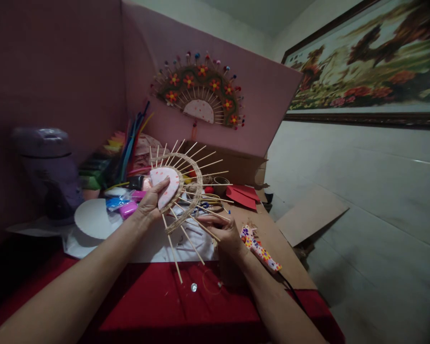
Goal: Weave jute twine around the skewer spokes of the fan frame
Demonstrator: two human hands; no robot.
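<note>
left hand [151, 203] gripping stick fan [181, 191], right hand [220, 229] pinching its sticks

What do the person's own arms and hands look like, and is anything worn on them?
Both forearms are bare as far as the head view shows: no sleeves, gloves, watch or bracelet are visible. The left hand and the right hand are also bare, and I can make out no rings in this dim light. The fingernails look short and unpainted, though they are too small to judge surely.
</note>
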